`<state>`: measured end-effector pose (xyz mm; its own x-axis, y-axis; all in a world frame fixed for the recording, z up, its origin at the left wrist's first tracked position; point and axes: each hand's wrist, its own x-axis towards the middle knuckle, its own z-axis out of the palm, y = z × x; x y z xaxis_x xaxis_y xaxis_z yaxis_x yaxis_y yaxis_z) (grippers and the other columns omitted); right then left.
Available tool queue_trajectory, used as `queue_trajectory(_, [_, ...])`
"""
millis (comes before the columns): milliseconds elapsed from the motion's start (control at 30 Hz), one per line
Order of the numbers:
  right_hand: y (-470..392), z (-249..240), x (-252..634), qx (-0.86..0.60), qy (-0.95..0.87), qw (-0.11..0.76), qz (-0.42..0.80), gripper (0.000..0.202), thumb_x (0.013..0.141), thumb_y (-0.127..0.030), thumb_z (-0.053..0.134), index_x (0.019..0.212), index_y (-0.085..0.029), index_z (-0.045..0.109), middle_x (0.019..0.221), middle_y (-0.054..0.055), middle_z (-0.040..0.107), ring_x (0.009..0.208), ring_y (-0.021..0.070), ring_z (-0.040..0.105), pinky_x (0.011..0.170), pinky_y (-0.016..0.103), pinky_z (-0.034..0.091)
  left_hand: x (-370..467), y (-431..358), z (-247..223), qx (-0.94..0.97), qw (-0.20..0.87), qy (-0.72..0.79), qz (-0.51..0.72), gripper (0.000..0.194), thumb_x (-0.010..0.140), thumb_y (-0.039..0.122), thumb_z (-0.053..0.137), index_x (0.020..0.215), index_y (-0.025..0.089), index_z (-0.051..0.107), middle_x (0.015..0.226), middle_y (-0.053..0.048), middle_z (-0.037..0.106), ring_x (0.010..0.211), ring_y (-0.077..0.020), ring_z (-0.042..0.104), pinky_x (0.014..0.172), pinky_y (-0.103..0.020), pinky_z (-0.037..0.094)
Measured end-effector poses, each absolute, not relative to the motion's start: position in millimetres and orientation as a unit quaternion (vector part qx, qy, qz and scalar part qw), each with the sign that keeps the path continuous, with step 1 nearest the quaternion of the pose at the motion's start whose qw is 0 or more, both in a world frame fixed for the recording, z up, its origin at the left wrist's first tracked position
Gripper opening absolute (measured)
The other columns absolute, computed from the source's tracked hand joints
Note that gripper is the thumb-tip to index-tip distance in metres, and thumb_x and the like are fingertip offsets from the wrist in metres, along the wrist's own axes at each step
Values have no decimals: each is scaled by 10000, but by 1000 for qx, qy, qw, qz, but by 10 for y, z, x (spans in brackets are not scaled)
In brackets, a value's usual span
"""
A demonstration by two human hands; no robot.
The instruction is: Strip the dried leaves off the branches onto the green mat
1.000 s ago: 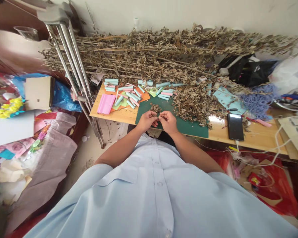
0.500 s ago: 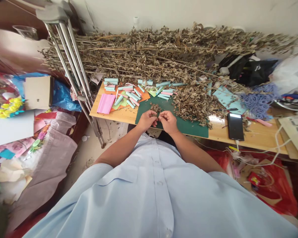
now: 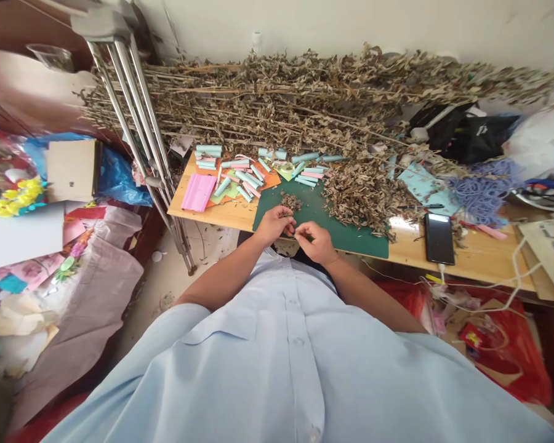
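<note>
Dried leaf bits [image 3: 285, 215] show as a small dark patch at the fingers of the left hand [image 3: 275, 224], above the near edge of the green mat [image 3: 360, 239]. The left grip is closed on these bits; the curled fingers hide most of them, and their direction and long axis cannot be made out. The right hand [image 3: 316, 242] is just beside it, thumb and forefinger pinched together. Whether the right grip contains anything cannot be told.

A small leaf heap [image 3: 292, 200] lies on the mat, directly beyond the left hand. It is roughly round, with its near edge close to the fingers. A larger leaf heap [image 3: 360, 194] covers the right part of the mat and spreads onto the wooden bench [image 3: 484, 261].

Blue and pink paper rolls [image 3: 249, 179] lie left of and beyond the mat, at mixed angles. A pink sheet [image 3: 197, 192] is located near the bench's left end. A phone [image 3: 439, 239] lies to the right, its long axis pointing roughly toward the wearer.

Dried stalks [image 3: 258, 98] extend left to right along the wall, hiding the rear of the bench. A crutch [image 3: 104, 26] stands tilted at the left, its top covering part of the stalks.
</note>
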<state>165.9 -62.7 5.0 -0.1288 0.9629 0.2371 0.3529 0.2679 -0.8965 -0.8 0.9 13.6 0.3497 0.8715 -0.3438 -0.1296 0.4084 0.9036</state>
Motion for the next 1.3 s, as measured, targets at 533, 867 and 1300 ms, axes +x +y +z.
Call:
queue_trajectory(533, [-615, -26, 1793, -486, -744, 357, 286, 90, 894, -298, 627, 937, -252, 692, 754, 3, 708, 640, 172, 634, 650, 309, 517, -20, 23, 125, 406, 727, 430, 349, 157, 901, 173, 555, 1053, 137, 545, 814, -45, 693, 594, -124, 677, 592, -264, 572])
queue_trajectory(867, [-368, 5, 1615, -568, -589, 487, 304, 154, 875, -339, 654, 994, -242, 662, 905, 32, 732, 737, 186, 681, 698, 335, 566, 5, 14, 131, 421, 712, 447, 341, 140, 900, 213, 633, 991, 134, 561, 668, 3, 653, 553, -121, 666, 570, -248, 573])
queue_trajectory(1300, [-284, -129, 1611, -545, -663, 461, 224, 233, 895, -291, 627, 1124, -259, 654, 997, 64, 748, 885, 237, 705, 880, 423, 578, 34, 28, 92, 409, 703, 469, 344, 138, 886, 196, 679, 976, 105, 630, 666, -4, 655, 557, -127, 678, 575, -260, 593])
